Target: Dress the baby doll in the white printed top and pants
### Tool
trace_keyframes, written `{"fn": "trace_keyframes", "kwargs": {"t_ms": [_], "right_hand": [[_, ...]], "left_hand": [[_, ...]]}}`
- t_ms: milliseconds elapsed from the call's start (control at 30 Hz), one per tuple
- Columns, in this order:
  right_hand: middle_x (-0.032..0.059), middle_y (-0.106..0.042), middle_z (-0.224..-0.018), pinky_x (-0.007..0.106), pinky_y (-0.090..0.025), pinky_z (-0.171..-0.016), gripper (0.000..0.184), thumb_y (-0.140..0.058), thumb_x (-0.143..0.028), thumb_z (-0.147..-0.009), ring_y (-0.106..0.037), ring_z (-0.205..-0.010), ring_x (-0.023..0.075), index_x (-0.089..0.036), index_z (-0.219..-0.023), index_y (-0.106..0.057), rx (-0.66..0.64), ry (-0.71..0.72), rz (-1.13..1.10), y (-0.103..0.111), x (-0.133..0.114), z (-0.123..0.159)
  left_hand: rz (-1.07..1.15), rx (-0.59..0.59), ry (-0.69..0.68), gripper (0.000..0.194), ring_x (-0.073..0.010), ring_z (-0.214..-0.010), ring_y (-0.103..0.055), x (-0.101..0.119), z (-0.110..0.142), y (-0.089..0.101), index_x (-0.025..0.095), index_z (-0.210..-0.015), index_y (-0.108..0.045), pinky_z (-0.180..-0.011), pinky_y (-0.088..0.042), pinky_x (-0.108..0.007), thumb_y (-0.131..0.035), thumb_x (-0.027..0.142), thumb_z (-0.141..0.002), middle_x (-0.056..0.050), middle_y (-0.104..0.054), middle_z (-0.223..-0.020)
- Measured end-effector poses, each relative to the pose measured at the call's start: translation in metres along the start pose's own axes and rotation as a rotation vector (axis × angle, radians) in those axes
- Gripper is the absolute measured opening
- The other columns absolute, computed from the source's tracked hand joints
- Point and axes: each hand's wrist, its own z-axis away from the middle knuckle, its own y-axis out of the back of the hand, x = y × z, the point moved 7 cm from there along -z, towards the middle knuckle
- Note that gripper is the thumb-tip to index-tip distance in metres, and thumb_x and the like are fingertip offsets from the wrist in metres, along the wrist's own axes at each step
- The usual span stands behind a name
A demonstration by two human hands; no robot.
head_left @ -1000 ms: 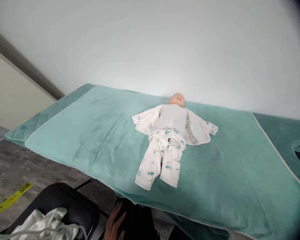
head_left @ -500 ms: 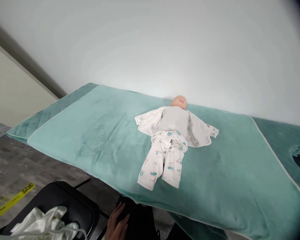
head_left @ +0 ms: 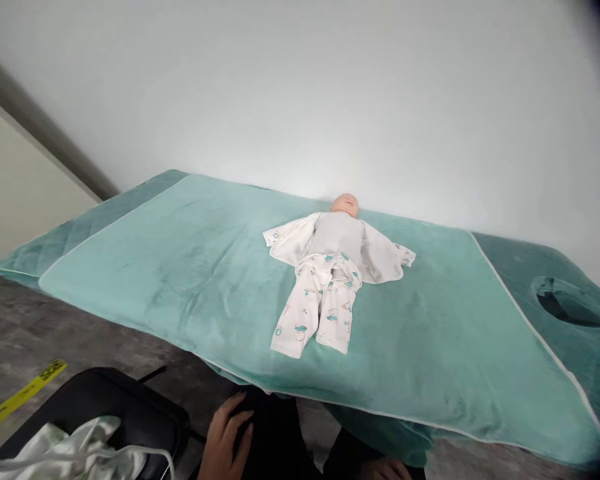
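Note:
My left hand (head_left: 229,437) rests on my dark-trousered left knee, fingers apart and holding nothing. At the bottom edge, my right hand (head_left: 385,469) lies on my other leg, partly cut off by the frame; its visible fingers lie flat with nothing in them. Beyond both hands, a baby doll (head_left: 345,204) lies face up with its head by the wall. White printed pants (head_left: 297,320) cover its legs. A white top with printed cuffs (head_left: 387,257) spreads open to both sides of its pale torso (head_left: 337,235).
A green velvety cover (head_left: 180,267) lies over the bed, which has a face hole (head_left: 570,305) at the right. A black chair (head_left: 125,393) at lower left bears crumpled whitish cloth (head_left: 75,443) and a pale cable (head_left: 145,451). Yellow tape (head_left: 23,397) marks the floor.
The view has shifted to the right, bringing more of the face hole into sight. My right hand has come into view at the bottom. The doll and its clothes lie as before.

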Motion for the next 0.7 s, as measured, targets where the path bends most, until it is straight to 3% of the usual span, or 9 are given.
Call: {"fn": "trace_keyframes", "kwargs": {"t_ms": [100,200,300,433,500,567,633,700], "right_hand": [[0.0028,-0.072,-0.087,0.038,-0.058,-0.058,0.034,-0.047,-0.023,-0.096,-0.069,-0.072,0.0221,-0.044,-0.109,-0.070,0.047,0.043,-0.080,-0.001,-0.002,0.007],[0.0055,-0.074,-0.093,0.038,-0.060,-0.068,0.035,-0.045,-0.018,-0.094,-0.071,-0.081,0.0229,-0.036,-0.112,-0.070,0.089,0.023,-0.177,0.014,0.001,-0.023],[0.0069,-0.072,-0.095,0.039,-0.058,-0.077,0.020,-0.056,-0.027,-0.093,-0.069,-0.089,0.0248,-0.033,-0.101,-0.072,0.157,-0.003,-0.220,0.043,0.015,-0.090],[0.0061,-0.067,-0.085,0.035,-0.052,-0.072,0.013,-0.061,-0.037,-0.090,-0.062,-0.078,0.0209,-0.027,-0.090,-0.070,0.384,-0.208,-0.248,0.073,0.081,-0.195],[0.0037,-0.063,-0.078,0.032,-0.048,-0.069,0.017,-0.063,-0.040,-0.087,-0.056,-0.074,0.0186,-0.024,-0.082,-0.065,0.506,-0.379,-0.294,0.072,0.128,-0.229],[-0.0001,-0.055,-0.069,0.030,-0.043,-0.063,0.025,-0.066,-0.046,-0.084,-0.050,-0.067,0.0160,-0.022,-0.078,-0.061,0.540,-0.505,-0.429,0.057,0.169,-0.247],[-0.0030,-0.049,-0.066,0.028,-0.039,-0.060,0.030,-0.068,-0.051,-0.080,-0.044,-0.064,0.0143,-0.022,-0.078,-0.060,0.524,-0.519,-0.551,0.042,0.194,-0.252],[-0.0041,-0.046,-0.065,0.028,-0.037,-0.060,0.032,-0.071,-0.052,-0.078,-0.042,-0.063,0.0135,-0.022,-0.076,-0.060,0.480,-0.462,-0.612,0.033,0.202,-0.252]], "left_hand": [[0.124,0.051,0.003,0.030,-0.0283,-0.123,-0.060,0.013,-0.048,0.010,0.026,-0.122,-0.064,-0.105,-0.051,-0.050,-0.052,0.029,-0.094,-0.010,-0.063,-0.130],[0.259,0.160,-0.042,0.029,-0.0298,-0.124,-0.057,0.040,-0.123,0.020,0.025,-0.119,-0.066,-0.107,-0.046,-0.051,-0.053,0.030,-0.094,-0.011,-0.063,-0.127],[0.448,0.141,-0.075,0.025,-0.0286,-0.119,-0.057,0.072,-0.213,0.015,0.025,-0.112,-0.071,-0.107,-0.043,-0.047,-0.055,0.031,-0.093,-0.010,-0.065,-0.121],[0.640,-0.123,-0.058,0.025,-0.0233,-0.108,-0.060,0.102,-0.311,-0.017,0.023,-0.109,-0.073,-0.097,-0.044,-0.037,-0.055,0.031,-0.094,-0.008,-0.066,-0.113],[0.693,-0.189,0.006,0.026,-0.0202,-0.101,-0.058,0.100,-0.337,-0.032,0.022,-0.111,-0.073,-0.092,-0.043,-0.033,-0.058,0.032,-0.092,-0.006,-0.067,-0.109],[0.760,-0.207,0.088,0.028,-0.0182,-0.097,-0.056,0.090,-0.350,-0.044,0.021,-0.114,-0.072,-0.091,-0.041,-0.030,-0.063,0.033,-0.090,-0.005,-0.067,-0.108],[0.856,-0.238,0.144,0.032,-0.0182,-0.100,-0.055,0.078,-0.354,-0.054,0.020,-0.115,-0.072,-0.092,-0.040,-0.029,-0.066,0.036,-0.088,-0.005,-0.067,-0.111],[0.972,-0.283,0.182,0.034,-0.0191,-0.103,-0.056,0.069,-0.354,-0.062,0.018,-0.112,-0.072,-0.093,-0.040,-0.029,-0.068,0.041,-0.086,-0.006,-0.068,-0.112]]}}
